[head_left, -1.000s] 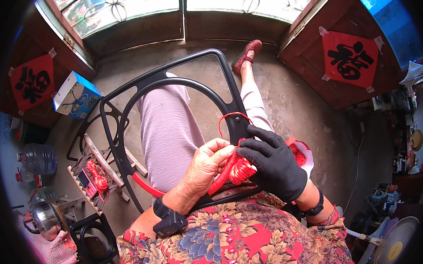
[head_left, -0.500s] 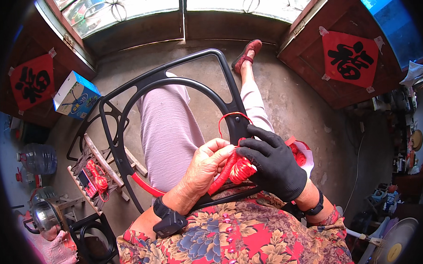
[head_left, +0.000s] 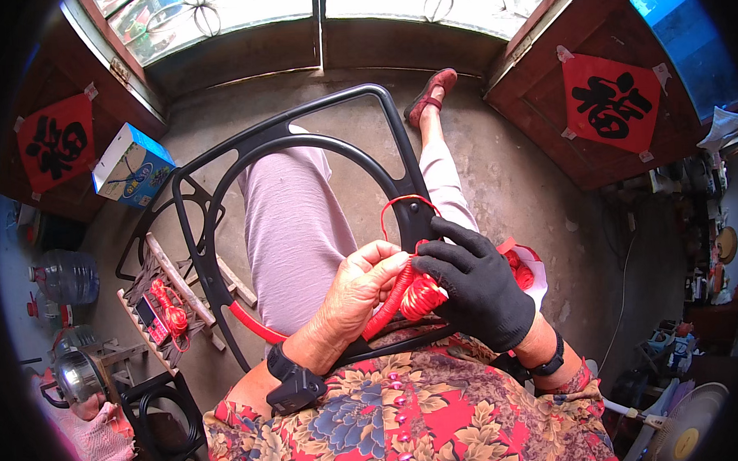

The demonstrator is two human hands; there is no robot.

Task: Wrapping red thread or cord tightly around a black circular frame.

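A black frame [head_left: 278, 119] with a round inner ring lies across my lap. Red cord [head_left: 254, 324] is wound tightly round the near part of the ring. Bare, my left hand [head_left: 363, 284] pinches the cord by thumb and forefinger at the end of the winding. My right hand [head_left: 483, 287] wears a black glove and closes over a red cord bundle [head_left: 422, 299] right beside it; its fingertips are partly hidden. From there a loose loop of cord [head_left: 396, 200] rises over the frame's right side bar.
At left a wooden folding stool [head_left: 173, 280] bears another red cord bundle [head_left: 172, 312] and a red phone [head_left: 151, 320]. A blue and white carton [head_left: 134, 167] stands behind it. More red cord sits in a white bag [head_left: 536, 277] by my right wrist. A fan [head_left: 690, 426] stands at lower right.
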